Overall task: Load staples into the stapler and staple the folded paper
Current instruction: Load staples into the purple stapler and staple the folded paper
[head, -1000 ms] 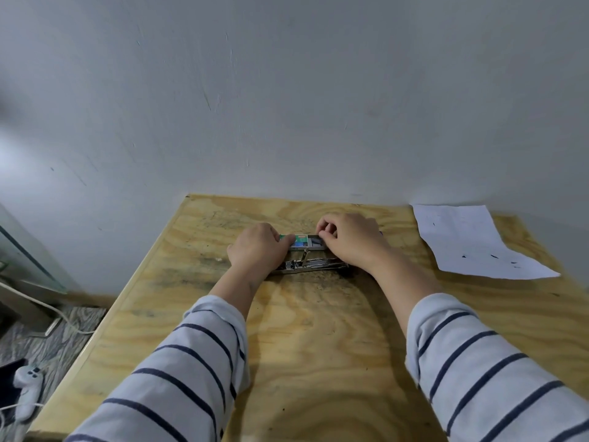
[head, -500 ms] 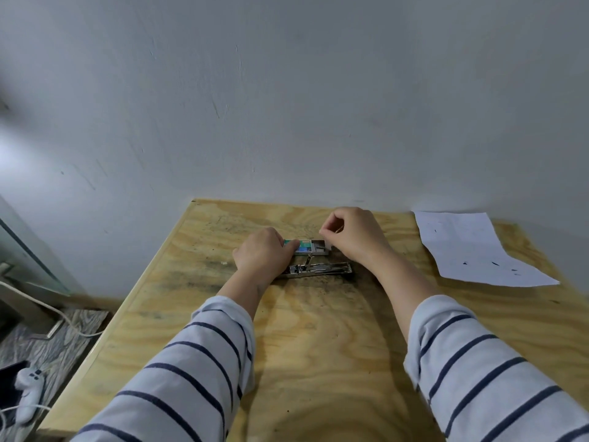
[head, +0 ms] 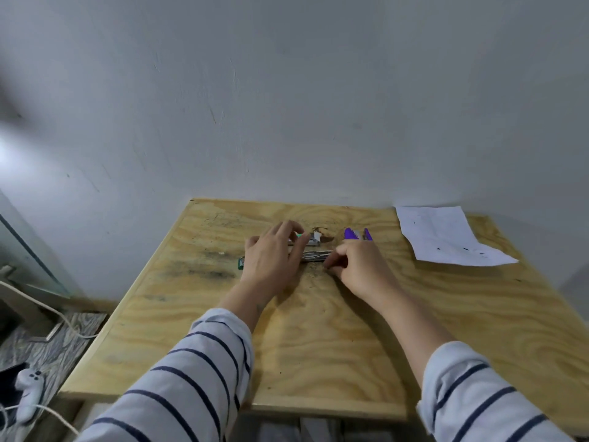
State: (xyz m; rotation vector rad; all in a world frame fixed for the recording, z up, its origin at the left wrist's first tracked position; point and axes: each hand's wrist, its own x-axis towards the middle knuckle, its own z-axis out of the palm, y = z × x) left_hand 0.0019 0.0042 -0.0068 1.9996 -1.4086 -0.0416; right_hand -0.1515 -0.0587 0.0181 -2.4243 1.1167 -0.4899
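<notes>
Hands shifted, left hand [head: 271, 260] over metal stapler [head: 314, 255]

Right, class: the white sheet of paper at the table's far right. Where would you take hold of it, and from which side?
Pinch the paper at its near right corner, coming from the right with the right hand. It lies flat on the table, and that pointed corner is probably the easiest to lift.

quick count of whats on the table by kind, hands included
hands: 2 (left hand, right hand)
stapler: 1
staple box: 1
purple thing: 1
paper: 1
total: 6
</notes>
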